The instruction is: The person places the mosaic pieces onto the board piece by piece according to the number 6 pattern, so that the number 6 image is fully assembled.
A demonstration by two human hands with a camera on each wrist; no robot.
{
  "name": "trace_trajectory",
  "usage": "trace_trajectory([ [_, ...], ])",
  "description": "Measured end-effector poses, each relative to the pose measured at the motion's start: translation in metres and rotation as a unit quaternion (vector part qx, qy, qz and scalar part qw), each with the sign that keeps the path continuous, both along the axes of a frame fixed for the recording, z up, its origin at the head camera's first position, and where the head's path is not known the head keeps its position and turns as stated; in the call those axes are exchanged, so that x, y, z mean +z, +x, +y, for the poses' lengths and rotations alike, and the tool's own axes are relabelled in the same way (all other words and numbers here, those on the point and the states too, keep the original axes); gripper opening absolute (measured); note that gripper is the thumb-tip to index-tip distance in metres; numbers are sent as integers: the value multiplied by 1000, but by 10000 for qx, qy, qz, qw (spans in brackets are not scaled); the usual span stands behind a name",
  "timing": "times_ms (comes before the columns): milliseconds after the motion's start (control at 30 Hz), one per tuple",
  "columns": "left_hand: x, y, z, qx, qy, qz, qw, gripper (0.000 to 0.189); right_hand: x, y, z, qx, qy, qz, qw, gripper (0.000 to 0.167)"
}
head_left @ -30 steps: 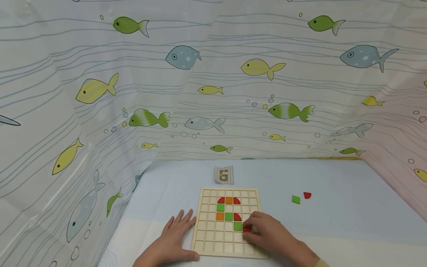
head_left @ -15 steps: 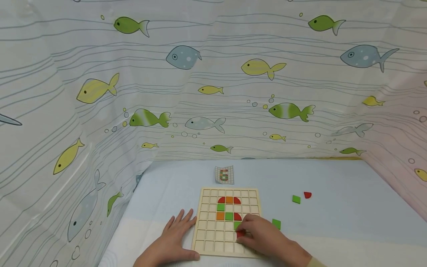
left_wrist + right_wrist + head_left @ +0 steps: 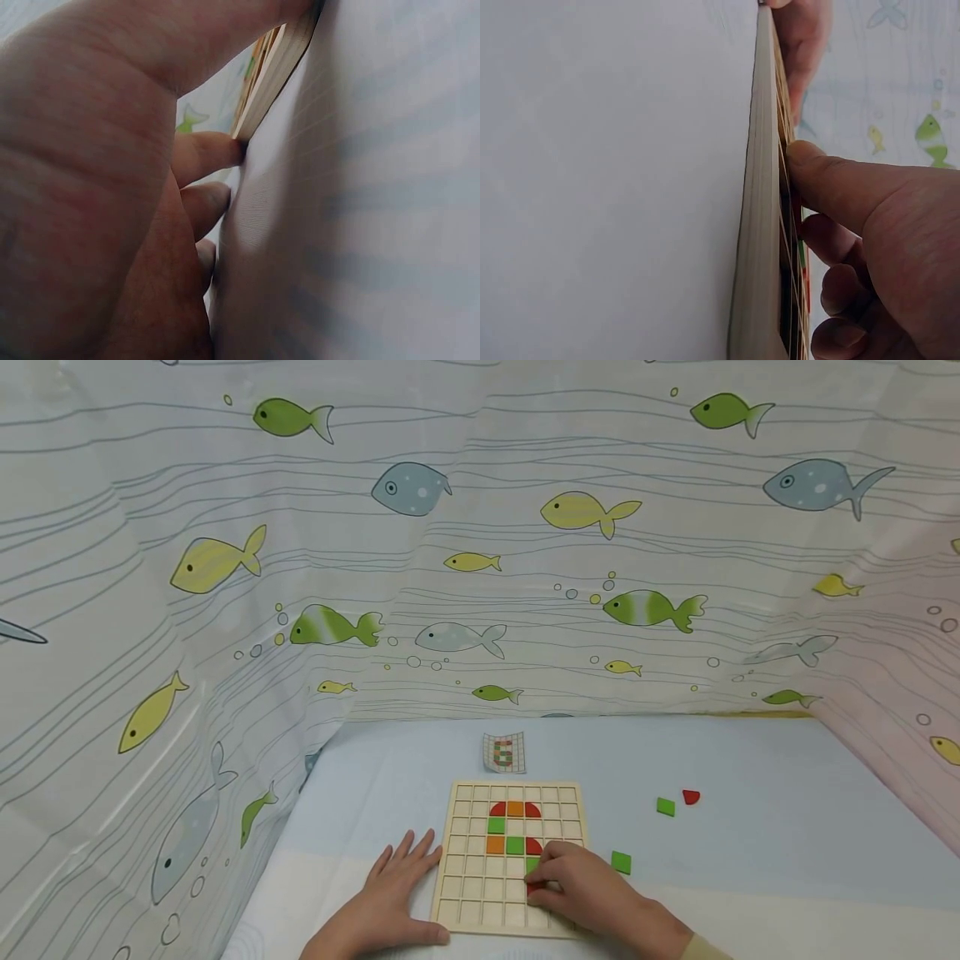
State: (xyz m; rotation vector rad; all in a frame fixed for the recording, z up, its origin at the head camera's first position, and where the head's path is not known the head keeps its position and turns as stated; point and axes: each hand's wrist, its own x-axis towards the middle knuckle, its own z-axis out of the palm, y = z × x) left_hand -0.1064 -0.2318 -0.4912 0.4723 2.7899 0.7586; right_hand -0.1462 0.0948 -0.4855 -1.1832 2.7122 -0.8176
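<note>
My right hand [image 3: 581,881] pinches a red tile [image 3: 532,888] between thumb and fingers, low over the gridded wooden board [image 3: 471,890]. The fingers cover most of that tile, so its full shape is hidden. Just above it sits a green tile [image 3: 531,865], partly covered. My left hand [image 3: 393,897] lies spread at the board's left side, its thumb at the near corner and a fingertip against the edge. In the right wrist view, the thumb [image 3: 832,176] and index finger meet at the board's surface.
Red, orange and green tiles [image 3: 514,846] fill several cells. A green tile [image 3: 621,862] lies right of the board; farther back are another green tile [image 3: 666,807] and a red rounded tile [image 3: 692,797]. A pattern card [image 3: 504,753] lies behind the board.
My right hand has moved left with the red tile, to the cell below the green one. The loose green tile right of the board has come into sight. The left hand stays put.
</note>
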Motion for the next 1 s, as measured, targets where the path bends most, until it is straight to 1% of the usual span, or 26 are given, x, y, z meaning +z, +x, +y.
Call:
trace_trajectory([
  [200,-2,0,-1,-19,39,23,10000,114,1,2,1,-41,14,-69,10000,23],
  [367,-2,0,-1,-43,90,16,9999,114,2,3,4,-73,-95,-155,9998,25],
  [700,0,1,-1,-25,22,36,10000,113,0,2,13,-142,-230,-273,9993,27],
  [1000,0,0,1,46,0,-4,10000,114,1,0,29,-520,-303,-660,9960,30],
])
